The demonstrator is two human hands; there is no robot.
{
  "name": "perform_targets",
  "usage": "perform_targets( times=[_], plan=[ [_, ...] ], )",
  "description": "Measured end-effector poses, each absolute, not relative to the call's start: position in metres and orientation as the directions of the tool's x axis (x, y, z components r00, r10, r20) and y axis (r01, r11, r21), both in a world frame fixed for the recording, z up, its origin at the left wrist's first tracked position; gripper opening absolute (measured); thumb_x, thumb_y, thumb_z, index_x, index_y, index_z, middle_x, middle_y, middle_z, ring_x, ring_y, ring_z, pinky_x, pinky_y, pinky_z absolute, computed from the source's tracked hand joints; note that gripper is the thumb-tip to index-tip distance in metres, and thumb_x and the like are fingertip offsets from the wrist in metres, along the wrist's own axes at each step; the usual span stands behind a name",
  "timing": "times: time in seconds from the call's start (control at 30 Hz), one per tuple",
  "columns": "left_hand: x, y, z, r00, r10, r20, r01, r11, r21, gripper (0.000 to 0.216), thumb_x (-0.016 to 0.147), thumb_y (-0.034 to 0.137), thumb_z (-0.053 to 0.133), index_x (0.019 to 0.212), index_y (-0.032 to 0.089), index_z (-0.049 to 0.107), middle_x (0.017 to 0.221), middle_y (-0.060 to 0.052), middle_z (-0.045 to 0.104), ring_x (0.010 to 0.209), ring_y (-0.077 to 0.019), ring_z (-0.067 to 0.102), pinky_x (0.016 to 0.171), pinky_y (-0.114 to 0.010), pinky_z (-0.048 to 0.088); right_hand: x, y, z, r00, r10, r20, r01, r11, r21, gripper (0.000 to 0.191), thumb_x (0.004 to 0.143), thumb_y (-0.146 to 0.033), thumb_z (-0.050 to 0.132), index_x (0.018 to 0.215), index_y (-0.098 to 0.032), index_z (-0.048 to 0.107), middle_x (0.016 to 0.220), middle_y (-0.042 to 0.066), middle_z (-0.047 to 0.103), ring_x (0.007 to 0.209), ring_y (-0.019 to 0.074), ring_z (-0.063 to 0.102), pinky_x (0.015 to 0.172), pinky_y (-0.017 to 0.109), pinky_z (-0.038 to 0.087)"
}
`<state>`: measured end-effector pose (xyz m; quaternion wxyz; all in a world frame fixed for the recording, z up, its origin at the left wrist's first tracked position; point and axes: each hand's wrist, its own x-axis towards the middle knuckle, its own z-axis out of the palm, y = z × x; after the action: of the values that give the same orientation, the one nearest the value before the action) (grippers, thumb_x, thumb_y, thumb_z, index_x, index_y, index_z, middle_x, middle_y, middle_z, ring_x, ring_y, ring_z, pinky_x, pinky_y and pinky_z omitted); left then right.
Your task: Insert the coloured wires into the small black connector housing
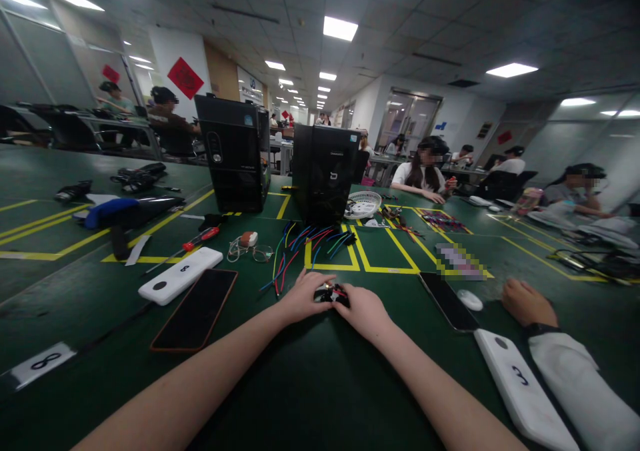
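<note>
Both my hands meet at the middle of the green table. My left hand [303, 296] and my right hand [363, 310] are closed on a small black connector [334, 294] with red and coloured wires. A bundle of coloured wires [300, 244] lies just beyond my hands, running toward a black computer tower [324, 171]. A second black tower [233, 152] stands to its left.
A black phone [197, 318] and a white power bank marked 8 [180, 275] lie at my left, with a red screwdriver [200, 239] and glasses [250, 250]. Another person's hand [527, 302], a phone [447, 301] and a white pack marked 3 [520, 381] are at right. A white basket [364, 204] stands behind.
</note>
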<state>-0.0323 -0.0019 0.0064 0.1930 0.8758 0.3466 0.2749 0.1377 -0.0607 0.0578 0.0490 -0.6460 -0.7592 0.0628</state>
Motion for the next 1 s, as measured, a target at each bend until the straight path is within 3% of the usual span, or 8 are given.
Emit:
perform_targets(
  times=[0.1, 0.3, 0.43, 0.57, 0.7, 0.87, 1.0],
  plan=[
    [-0.032, -0.004, 0.008, 0.594, 0.726, 0.347, 0.498, -0.670, 0.551, 0.061, 0.076, 0.035, 0.064, 0.131, 0.025, 0.041, 0.128, -0.007, 0.052, 0.119, -0.0259, 0.043, 0.109, -0.048, 0.017, 0.147, -0.054, 0.061, -0.033, 0.998, -0.048, 0.995, 0.028, -0.095, 0.029, 0.083, -0.039, 0.048, 0.098, -0.017, 0.059, 0.091, 0.011, 0.066, 0.084, 0.0220, 0.063, 0.070, 0.029, 0.044],
    [-0.033, -0.005, 0.011, 0.604, 0.726, 0.329, 0.487, -0.662, 0.570, 0.052, 0.081, 0.031, 0.058, 0.130, 0.023, 0.042, 0.123, -0.007, 0.055, 0.115, -0.0243, 0.047, 0.104, -0.043, 0.030, 0.214, -0.028, 0.073, 0.328, 0.929, -0.169, 0.940, -0.339, -0.038, 0.027, 0.079, -0.030, 0.050, 0.094, -0.012, 0.063, 0.098, 0.017, 0.065, 0.089, 0.0247, 0.063, 0.069, 0.031, 0.047],
    [-0.033, -0.005, 0.010, 0.612, 0.723, 0.319, 0.505, -0.668, 0.547, 0.041, 0.082, 0.029, 0.055, 0.123, 0.022, 0.049, 0.118, -0.007, 0.057, 0.109, -0.0233, 0.050, 0.099, -0.041, 0.035, 0.261, -0.016, 0.075, 0.478, 0.861, -0.174, 0.869, -0.492, -0.048, 0.030, 0.081, -0.032, 0.047, 0.092, -0.011, 0.065, 0.101, 0.019, 0.064, 0.095, 0.0275, 0.061, 0.071, 0.034, 0.048],
    [-0.033, -0.005, 0.009, 0.624, 0.708, 0.331, 0.506, -0.688, 0.520, 0.038, 0.082, 0.027, 0.055, 0.120, 0.021, 0.051, 0.118, -0.006, 0.057, 0.108, -0.0230, 0.050, 0.098, -0.039, 0.036, 0.290, -0.014, 0.075, 0.574, 0.813, -0.092, 0.808, -0.581, -0.098, 0.040, 0.082, -0.037, 0.047, 0.105, -0.007, 0.059, 0.102, 0.023, 0.062, 0.095, 0.0294, 0.061, 0.071, 0.037, 0.048],
    [-0.032, -0.005, 0.010, 0.631, 0.701, 0.332, 0.514, -0.699, 0.498, 0.037, 0.082, 0.026, 0.055, 0.118, 0.021, 0.053, 0.116, -0.007, 0.058, 0.107, -0.0230, 0.051, 0.096, -0.038, 0.037, 0.313, -0.013, 0.077, 0.600, 0.800, 0.036, 0.792, -0.586, -0.172, 0.044, 0.088, -0.038, 0.038, 0.111, -0.004, 0.055, 0.102, 0.024, 0.062, 0.093, 0.0264, 0.062, 0.075, 0.034, 0.046],
    [-0.032, -0.006, 0.012, 0.635, 0.697, 0.333, 0.513, -0.703, 0.493, 0.030, 0.083, 0.026, 0.054, 0.113, 0.021, 0.056, 0.112, -0.006, 0.059, 0.104, -0.0224, 0.051, 0.095, -0.038, 0.037, 0.326, -0.012, 0.078, 0.455, 0.890, -0.021, 0.874, -0.452, -0.177, 0.030, 0.085, -0.025, 0.042, 0.102, -0.009, 0.062, 0.106, 0.017, 0.063, 0.096, 0.0233, 0.060, 0.076, 0.028, 0.043],
    [-0.032, -0.006, 0.012, 0.637, 0.699, 0.324, 0.514, -0.699, 0.497, 0.027, 0.082, 0.026, 0.055, 0.108, 0.022, 0.058, 0.111, -0.006, 0.058, 0.104, -0.0224, 0.051, 0.095, -0.037, 0.037, 0.326, -0.014, 0.079, 0.466, 0.885, 0.006, 0.871, -0.457, -0.177, 0.033, 0.081, -0.024, 0.048, 0.107, -0.010, 0.060, 0.106, 0.016, 0.063, 0.094, 0.0239, 0.060, 0.072, 0.028, 0.042]
  ],
)
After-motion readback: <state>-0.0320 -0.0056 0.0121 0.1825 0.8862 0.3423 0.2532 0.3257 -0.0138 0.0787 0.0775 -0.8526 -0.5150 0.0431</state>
